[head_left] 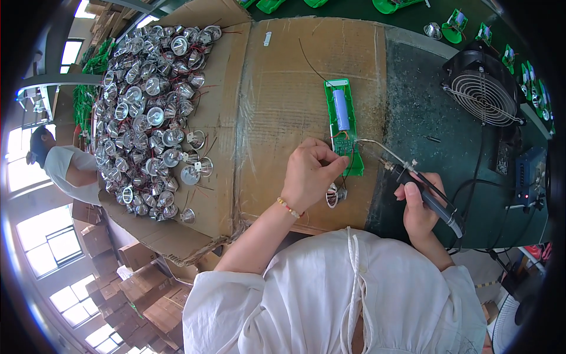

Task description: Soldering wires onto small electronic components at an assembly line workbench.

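Observation:
A narrow green circuit board (342,94) carrying a blue cylindrical battery cell (341,109) lies on a cardboard sheet (283,88). My left hand (311,173) pinches thin wires at the board's near end. Beside that hand a small silver reflector cup (335,194) rests on the cardboard. My right hand (420,206) grips a dark soldering iron (424,192), its bent metal tip reaching the board's near right corner.
A big heap of silver reflector cups (150,112) with wires covers a cardboard flap at left. A black fan (483,88) and a blue soldering station (530,171) stand at right. More green boards (454,26) lie at the back. Another person (65,165) is far left, with stacked cartons (141,295) below.

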Available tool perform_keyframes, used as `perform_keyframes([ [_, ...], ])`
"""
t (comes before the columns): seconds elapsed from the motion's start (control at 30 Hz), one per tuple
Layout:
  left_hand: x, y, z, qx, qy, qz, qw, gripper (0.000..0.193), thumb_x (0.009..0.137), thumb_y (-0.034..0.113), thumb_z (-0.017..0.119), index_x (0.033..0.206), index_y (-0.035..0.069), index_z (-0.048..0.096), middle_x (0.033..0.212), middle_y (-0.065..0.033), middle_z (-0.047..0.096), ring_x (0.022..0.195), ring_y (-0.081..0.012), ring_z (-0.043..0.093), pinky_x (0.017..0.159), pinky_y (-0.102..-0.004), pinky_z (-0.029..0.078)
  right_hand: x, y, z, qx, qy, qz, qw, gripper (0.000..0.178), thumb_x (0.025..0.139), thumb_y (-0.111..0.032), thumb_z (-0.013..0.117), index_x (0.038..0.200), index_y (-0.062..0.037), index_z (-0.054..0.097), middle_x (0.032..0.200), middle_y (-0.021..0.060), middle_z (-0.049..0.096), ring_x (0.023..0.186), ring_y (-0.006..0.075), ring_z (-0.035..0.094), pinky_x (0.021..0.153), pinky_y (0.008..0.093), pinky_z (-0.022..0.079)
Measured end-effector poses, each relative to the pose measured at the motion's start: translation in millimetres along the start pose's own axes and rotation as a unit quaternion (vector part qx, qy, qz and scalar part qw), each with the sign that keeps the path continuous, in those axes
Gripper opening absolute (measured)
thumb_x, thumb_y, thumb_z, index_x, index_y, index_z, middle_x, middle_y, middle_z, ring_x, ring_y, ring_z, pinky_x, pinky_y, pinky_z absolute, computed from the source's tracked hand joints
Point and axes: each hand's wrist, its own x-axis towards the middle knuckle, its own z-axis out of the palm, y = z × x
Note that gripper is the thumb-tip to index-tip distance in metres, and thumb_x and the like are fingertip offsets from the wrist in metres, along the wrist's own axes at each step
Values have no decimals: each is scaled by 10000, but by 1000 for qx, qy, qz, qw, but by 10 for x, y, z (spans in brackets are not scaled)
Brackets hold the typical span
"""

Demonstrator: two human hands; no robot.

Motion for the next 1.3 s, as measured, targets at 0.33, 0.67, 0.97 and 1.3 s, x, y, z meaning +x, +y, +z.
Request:
perform_keyframes([
  [0.33, -87, 110, -85, -49, 25, -21, 998, 175, 731, 174, 686, 767, 4, 661, 750, -83, 586, 648, -127, 584, 584, -247, 461, 76, 37, -201, -26, 5, -11, 1000, 176, 817, -101, 578, 915, 19, 495, 708, 95, 572, 559, 114, 538, 515, 219, 448],
  [0.67, 1176, 681, -98, 218, 19, 99, 971, 125, 685, 126, 569, 655, 26, 638, 551, -139, 576, 502, -215, 598, 516, -311, 480, 355, 77, -520, -55, 56, 7, 997, 151, 807, -104, 616, 854, 7, 525, 670, 54, 606, 572, 73, 535, 523, 215, 433],
  [0.97, 3463, 1561, 41, 575, 71, 115, 807, 129, 746, 208, 613, 794, 106, 675, 848, -157, 641, 790, -306, 622, 713, -385, 508, 363, 193, -525, -104, 40, 9, 994, 184, 711, -106, 701, 817, -11, 586, 655, 69, 613, 555, 101, 579, 511, 237, 462],
  [1.3, 4170, 2242, 1324, 290, 39, 312, 904, 137, 689, 241, 692, 787, 146, 698, 771, -85, 657, 754, -255, 625, 721, -349, 498, 516, 160, -518, -59, 41, -67, 995, 173, 622, 9, 697, 764, 25, 599, 589, 78, 569, 453, 143, 540, 417, 224, 394],
])
